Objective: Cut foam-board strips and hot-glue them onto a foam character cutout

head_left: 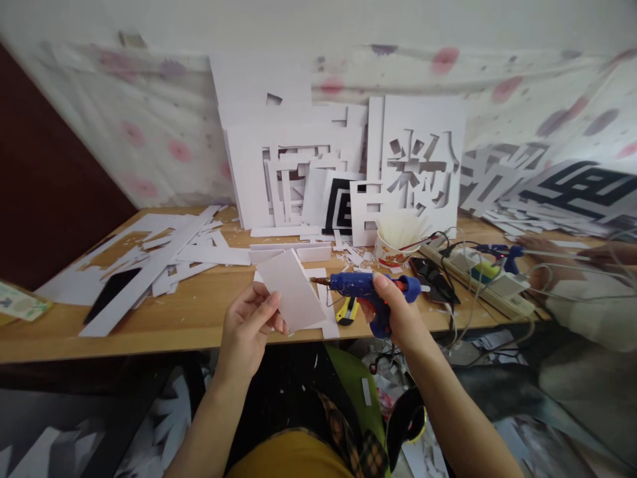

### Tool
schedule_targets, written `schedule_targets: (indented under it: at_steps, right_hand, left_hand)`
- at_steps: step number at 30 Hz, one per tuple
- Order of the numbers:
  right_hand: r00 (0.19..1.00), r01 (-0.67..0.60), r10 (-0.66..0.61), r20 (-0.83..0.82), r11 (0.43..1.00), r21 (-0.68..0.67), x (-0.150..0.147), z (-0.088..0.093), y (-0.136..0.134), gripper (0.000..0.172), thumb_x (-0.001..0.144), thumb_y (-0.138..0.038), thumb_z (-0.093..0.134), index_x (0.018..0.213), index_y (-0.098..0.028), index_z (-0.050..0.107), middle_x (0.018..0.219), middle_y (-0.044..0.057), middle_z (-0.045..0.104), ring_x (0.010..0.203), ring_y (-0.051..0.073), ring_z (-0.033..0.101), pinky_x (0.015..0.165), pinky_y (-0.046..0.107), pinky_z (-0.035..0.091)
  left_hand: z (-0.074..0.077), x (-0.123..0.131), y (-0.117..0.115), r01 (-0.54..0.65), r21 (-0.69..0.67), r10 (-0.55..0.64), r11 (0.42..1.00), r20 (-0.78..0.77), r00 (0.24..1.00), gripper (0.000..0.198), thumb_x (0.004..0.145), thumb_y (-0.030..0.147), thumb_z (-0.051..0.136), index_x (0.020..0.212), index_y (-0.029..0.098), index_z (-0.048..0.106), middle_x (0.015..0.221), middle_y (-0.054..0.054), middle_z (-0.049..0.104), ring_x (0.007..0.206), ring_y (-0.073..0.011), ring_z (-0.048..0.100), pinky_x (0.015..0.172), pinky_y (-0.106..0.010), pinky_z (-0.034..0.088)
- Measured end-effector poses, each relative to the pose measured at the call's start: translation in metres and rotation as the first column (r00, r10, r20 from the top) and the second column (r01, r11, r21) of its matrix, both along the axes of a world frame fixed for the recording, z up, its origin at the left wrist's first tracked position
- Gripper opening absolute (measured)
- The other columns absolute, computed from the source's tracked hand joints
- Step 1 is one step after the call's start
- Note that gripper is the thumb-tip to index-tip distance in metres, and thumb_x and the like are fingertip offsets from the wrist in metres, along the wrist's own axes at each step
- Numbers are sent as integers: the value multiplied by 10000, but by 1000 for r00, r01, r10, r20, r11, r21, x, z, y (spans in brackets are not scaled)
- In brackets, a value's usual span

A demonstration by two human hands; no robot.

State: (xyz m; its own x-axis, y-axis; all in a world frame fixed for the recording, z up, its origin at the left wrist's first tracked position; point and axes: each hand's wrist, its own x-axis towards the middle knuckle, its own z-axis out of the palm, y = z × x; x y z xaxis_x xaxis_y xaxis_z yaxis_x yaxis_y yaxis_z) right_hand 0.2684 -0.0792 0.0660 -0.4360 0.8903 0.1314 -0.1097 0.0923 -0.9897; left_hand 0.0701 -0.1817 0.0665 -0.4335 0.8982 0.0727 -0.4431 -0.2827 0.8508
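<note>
My left hand (253,315) pinches a flat white foam board piece (292,292) by its lower left side, tilted above the table's front edge. In my right hand (393,305) is a blue hot glue gun (355,285), its nozzle pointing left, close to the board's right edge. Whether the tip touches the board I cannot tell. A clear glue stick end shows at the gun's back. Beneath the gun lies a yellow utility knife (347,311). Behind the held piece, white strips (313,253) rest on the wooden table (199,325).
Cut-out white boards (423,133) lean against the wall. A paper cup (393,251) holds glue sticks. On the right are a phone (434,279), a power strip (478,282) with cables, and a co-worker's blurred hands (547,255) near another blue glue gun (500,255). Scraps (189,255) cover the left.
</note>
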Motion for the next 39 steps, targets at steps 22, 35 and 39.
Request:
schedule_targets:
  at_steps: [22, 35, 39]
  right_hand:
    - [994, -34, 36, 104, 999, -24, 0, 10, -3, 616, 731, -773, 589, 534, -190, 615, 497, 19, 584, 483, 120, 528, 452, 230, 391]
    - [995, -74, 70, 70, 995, 62, 2, 1, 0, 672, 806, -809, 465, 598, -191, 627, 531, 32, 592, 468, 117, 500, 436, 239, 381]
    - [994, -58, 54, 96, 997, 44, 1, 1, -1, 691, 775, -840, 467, 609, -191, 636, 513, 26, 571, 455, 115, 480, 426, 240, 377]
  left_hand:
    - [-2, -8, 2, -51, 51, 50, 997, 7, 999, 227, 698, 281, 857, 754, 153, 678, 556, 45, 570, 461, -51, 536, 469, -157, 500]
    - [-1, -8, 2, -44, 48, 44, 998, 8, 999, 234, 701, 276, 853, 743, 153, 658, 572, 47, 571, 465, -50, 534, 476, -164, 500]
    - [-1, -9, 1, -55, 54, 55, 997, -1, 998, 235, 704, 280, 846, 755, 151, 656, 571, 50, 560, 463, -50, 527, 471, -168, 496]
